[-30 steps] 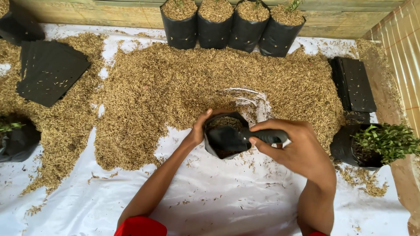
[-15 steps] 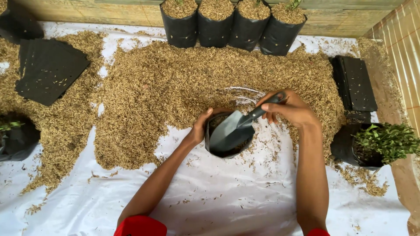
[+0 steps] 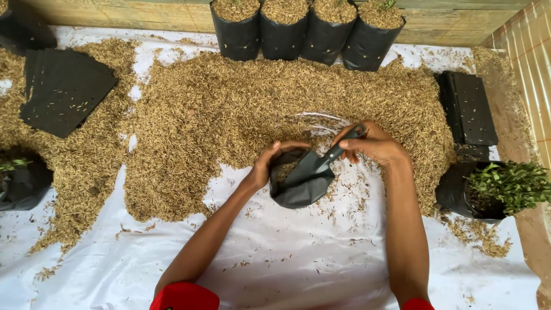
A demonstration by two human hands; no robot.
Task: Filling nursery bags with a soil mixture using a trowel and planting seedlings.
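Observation:
My left hand (image 3: 268, 162) grips the rim of a small black grow bag (image 3: 301, 189) and holds its mouth open, tilted toward the husk pile (image 3: 229, 115). My right hand (image 3: 373, 143) holds the handle of a dark trowel (image 3: 313, 166), whose blade points down into the bag's mouth. Some tan husk shows inside the bag. The bag rests on the white sheet (image 3: 287, 258) at the near edge of the pile.
Several filled black bags (image 3: 304, 28) stand in a row at the back wall. Flat empty bags lie stacked at left (image 3: 63, 89) and right (image 3: 468, 106). A bag with a green seedling (image 3: 493, 189) stands at right, another bag (image 3: 20, 178) at far left.
My right hand has swung up and to the right, tipping the trowel so its blade slants into the bag. The left hand has tilted the bag's mouth toward the pile.

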